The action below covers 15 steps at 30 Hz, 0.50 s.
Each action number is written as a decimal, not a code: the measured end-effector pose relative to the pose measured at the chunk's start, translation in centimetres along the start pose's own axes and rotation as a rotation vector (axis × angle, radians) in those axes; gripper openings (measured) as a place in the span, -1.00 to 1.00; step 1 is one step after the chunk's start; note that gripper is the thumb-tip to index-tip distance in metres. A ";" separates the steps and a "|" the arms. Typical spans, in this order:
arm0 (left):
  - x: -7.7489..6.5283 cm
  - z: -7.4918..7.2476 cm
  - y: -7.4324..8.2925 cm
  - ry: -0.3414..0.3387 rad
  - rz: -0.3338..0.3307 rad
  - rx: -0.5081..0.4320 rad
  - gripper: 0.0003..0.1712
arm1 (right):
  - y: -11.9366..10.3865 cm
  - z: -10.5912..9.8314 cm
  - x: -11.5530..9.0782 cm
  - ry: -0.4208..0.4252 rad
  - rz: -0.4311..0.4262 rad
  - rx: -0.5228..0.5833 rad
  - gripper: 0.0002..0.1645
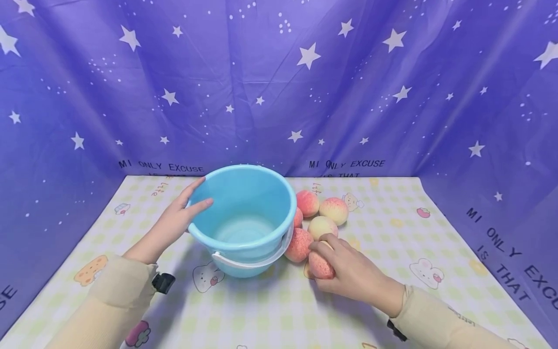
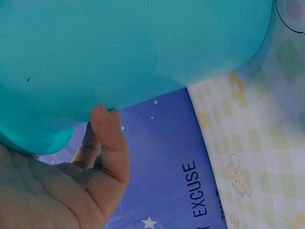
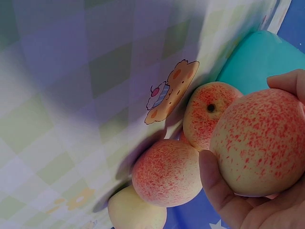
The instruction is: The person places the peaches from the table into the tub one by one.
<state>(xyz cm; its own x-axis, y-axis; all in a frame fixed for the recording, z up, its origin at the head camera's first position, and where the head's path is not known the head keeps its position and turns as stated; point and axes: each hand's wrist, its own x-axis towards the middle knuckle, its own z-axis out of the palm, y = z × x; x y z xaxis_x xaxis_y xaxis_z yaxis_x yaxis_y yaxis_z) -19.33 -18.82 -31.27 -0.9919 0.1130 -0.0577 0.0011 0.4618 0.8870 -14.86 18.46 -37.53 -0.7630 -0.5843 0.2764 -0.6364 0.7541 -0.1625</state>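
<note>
A light blue bucket [image 1: 244, 203] stands on the table, its white handle [image 1: 253, 264] hanging down at the front. Its bare bottom shows inside. My left hand [image 1: 180, 215] grips the bucket's left rim, thumb over the edge; the left wrist view has this hand [image 2: 76, 186] against the blue wall. Between the fingers and thumb of my right hand [image 1: 353, 269] is a red and yellow peach [image 1: 321, 265], which fills much of the right wrist view. Other peaches, among them a red one [image 1: 299, 245] and a pale one [image 1: 323, 228], lie clustered right of the bucket.
A checked cloth [image 1: 383, 242] with cartoon prints covers the table. Purple curtains [image 1: 279, 87] with white stars hang behind it and on both sides. The peach group sits close against the bucket's right side.
</note>
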 end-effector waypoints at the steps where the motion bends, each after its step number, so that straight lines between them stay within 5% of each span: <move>1: 0.0 0.0 0.0 0.000 -0.001 0.000 -0.14 | 0.0 0.0 0.0 0.001 0.000 -0.002 -0.32; 15: 0.1 0.0 -0.1 -0.001 -0.003 -0.008 -0.13 | 0.0 -0.3 0.0 0.014 -0.004 -0.001 -0.32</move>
<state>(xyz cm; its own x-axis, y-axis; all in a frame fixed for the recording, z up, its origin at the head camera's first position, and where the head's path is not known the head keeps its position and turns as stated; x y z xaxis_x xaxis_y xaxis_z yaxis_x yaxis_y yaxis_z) -19.41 -18.86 -31.33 -0.9918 0.1124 -0.0603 -0.0026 0.4553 0.8904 -14.82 18.57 -37.24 -0.7586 -0.5834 0.2901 -0.6395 0.7519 -0.1601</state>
